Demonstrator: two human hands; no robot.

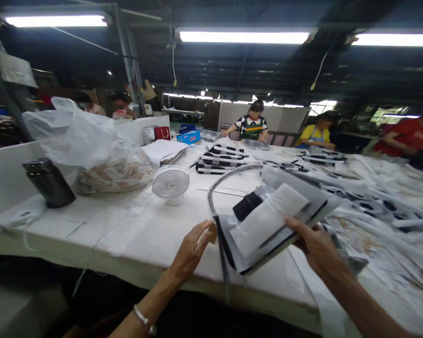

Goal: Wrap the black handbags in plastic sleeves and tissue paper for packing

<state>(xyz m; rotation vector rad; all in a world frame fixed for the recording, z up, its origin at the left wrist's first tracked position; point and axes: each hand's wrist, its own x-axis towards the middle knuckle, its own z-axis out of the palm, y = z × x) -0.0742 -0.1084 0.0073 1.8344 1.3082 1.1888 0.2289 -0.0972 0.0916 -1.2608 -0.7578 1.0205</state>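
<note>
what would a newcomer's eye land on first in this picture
Probably the grey bag with its looped handle, held up right of centre in the right grip, a white packet across its front. Next, perhaps, the small white fan standing on the table left of centre, then the big translucent plastic bag at left, beside a dark flask.

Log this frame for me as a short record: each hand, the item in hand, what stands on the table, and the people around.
Left hand: at the left corner of the flat item, near the strap's base; firmness of grip unclear
Right hand: holding the right side, thumb on top
Item: flat item, dark-edged, with looped strap and white packet on top
Table: white fan, dark flask, blue box
People: several co-workers, background
</note>
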